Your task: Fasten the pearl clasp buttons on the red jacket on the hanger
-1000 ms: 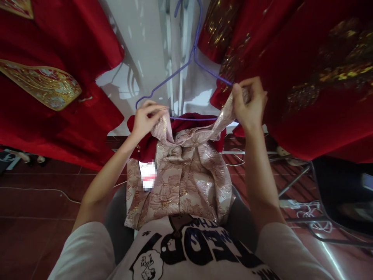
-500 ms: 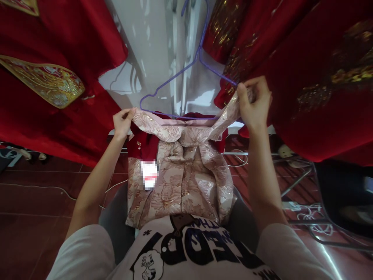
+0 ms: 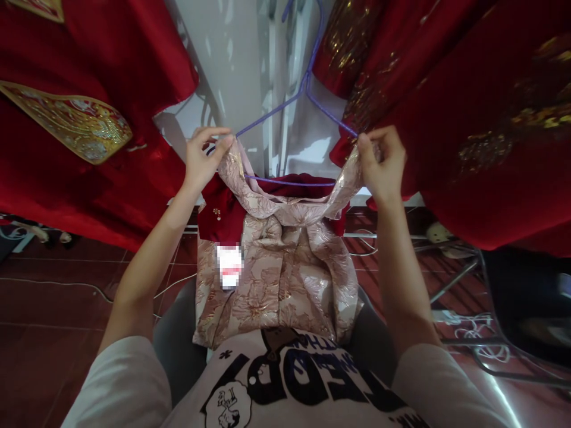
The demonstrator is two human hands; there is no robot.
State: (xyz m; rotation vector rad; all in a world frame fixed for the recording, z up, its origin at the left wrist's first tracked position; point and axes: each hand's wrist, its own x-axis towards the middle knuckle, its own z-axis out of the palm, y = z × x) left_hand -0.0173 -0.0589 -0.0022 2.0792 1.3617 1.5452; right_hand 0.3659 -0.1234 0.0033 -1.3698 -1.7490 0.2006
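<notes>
Left hand [image 3: 203,157] and right hand [image 3: 383,163] are held wide apart, each pinching one end of the upper edge of a pink brocade garment [image 3: 259,291] between thumb and fingers. That edge sags between them in a shallow curve, its plain pink lining showing along the rim. The body of the garment lies over the person's lap, its near edge reaching the white printed shirt [image 3: 276,380]. A purple hanger [image 3: 274,113] slopes down to both hands, its corners hidden by cloth and fingers; its lower bar crosses the opening within the sagging edge. Dark red fabric [image 3: 225,211] shows behind and to the left, just above a small white rectangle [image 3: 229,267], too blurred to identify. Red cloth hangs on either side: the left piece [image 3: 84,196] ends just beside the left hand, while the right piece [image 3: 446,172] spreads behind the right hand, the gap unclear. Between them a pale strip leaves open room around the hanger's neck. Red floor tiles [image 3: 57,356] stretch beyond the left forearm.
</notes>
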